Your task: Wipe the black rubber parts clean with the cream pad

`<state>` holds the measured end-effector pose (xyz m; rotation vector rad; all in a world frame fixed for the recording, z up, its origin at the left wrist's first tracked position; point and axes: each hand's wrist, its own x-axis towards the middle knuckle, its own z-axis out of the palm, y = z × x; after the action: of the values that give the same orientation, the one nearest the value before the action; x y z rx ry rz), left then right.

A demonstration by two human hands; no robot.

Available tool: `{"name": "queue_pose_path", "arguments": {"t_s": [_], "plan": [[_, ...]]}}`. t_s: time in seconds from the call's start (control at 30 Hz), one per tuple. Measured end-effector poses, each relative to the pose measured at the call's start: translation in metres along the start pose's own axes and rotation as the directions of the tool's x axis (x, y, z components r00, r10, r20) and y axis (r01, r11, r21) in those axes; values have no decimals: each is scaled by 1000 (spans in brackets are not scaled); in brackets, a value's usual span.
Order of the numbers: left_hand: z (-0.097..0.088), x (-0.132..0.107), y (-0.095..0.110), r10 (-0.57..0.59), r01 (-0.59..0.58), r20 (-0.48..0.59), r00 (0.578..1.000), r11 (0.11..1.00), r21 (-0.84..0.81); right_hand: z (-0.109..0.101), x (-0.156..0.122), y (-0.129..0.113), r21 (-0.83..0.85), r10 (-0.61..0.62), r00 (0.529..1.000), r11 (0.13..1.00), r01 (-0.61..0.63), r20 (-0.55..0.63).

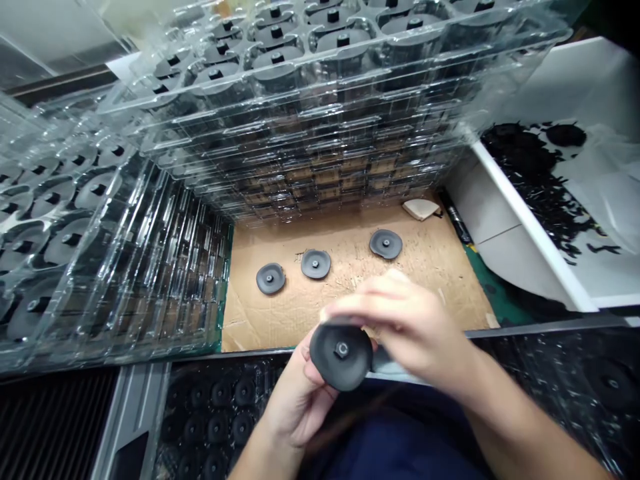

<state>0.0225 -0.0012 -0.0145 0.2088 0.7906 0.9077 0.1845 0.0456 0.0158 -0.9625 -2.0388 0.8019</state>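
My left hand [313, 397] grips a round dark grey dished disc [341, 357] with a small hollow stud at its centre, holding it from below and behind. At the disc's upper rim is my right hand [405, 327], fingers bent and close together, somewhat smeared by motion; whatever is between them, if anything, is hidden. Beyond the hands, three similar discs lie stud up on a brown cardboard sheet [250, 320]: a left disc [271, 278], a middle disc [316, 264] and a right disc [386, 245].
Tall stacks of clear plastic trays stand at the back [320, 87] and left [115, 260], their top trays filled with similar discs. A white bin [530, 227] at right holds small black pieces. A folded pale pad [421, 209] and a black marker-like tool [455, 217] lie beside it.
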Motion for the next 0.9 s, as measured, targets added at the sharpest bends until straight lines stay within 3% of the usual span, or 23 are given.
{"name": "queue_pose_path", "arguments": {"t_s": [0.07,0.13,0.23,0.3,0.37,0.47,0.53,0.63,0.7,0.77,0.8,0.9], "plan": [[-3,-2,2,-2,3,23,1000,998,-60,2,-13,24,15,196,980,981,-196,-24],[-6,-4,4,-8,13,50,999,994,-109,12,-32,46,30,297,955,954,-297,-21],[-7,-3,5,0,10,78,997,992,-126,35,-58,68,13,317,948,948,-317,15],[-6,-2,4,3,9,91,996,992,-127,42,-64,70,-14,330,944,944,-330,16],[-4,-1,4,5,7,100,995,993,-119,36,-58,60,-29,365,931,930,-366,-19],[1,0,3,11,-5,65,998,996,-93,15,-35,21,-20,392,904,916,-401,-172],[3,0,1,23,-22,11,1000,997,-73,7,-19,-10,-23,274,913,955,-294,-302],[0,1,-2,68,-72,-84,994,997,-40,11,-8,-38,-58,23,981,998,-35,-190],[-3,2,-4,96,-100,-147,984,995,-22,16,-6,-41,-13,23,999,1000,-24,-25],[-4,3,-5,90,-93,-187,978,996,-8,19,-3,-36,24,84,990,996,-88,116],[-3,3,-5,74,-76,-186,980,997,-6,21,-1,-33,19,106,988,994,-108,113],[5,2,-2,34,-34,-159,987,999,3,24,4,-29,-47,61,994,997,-66,-90]]}}
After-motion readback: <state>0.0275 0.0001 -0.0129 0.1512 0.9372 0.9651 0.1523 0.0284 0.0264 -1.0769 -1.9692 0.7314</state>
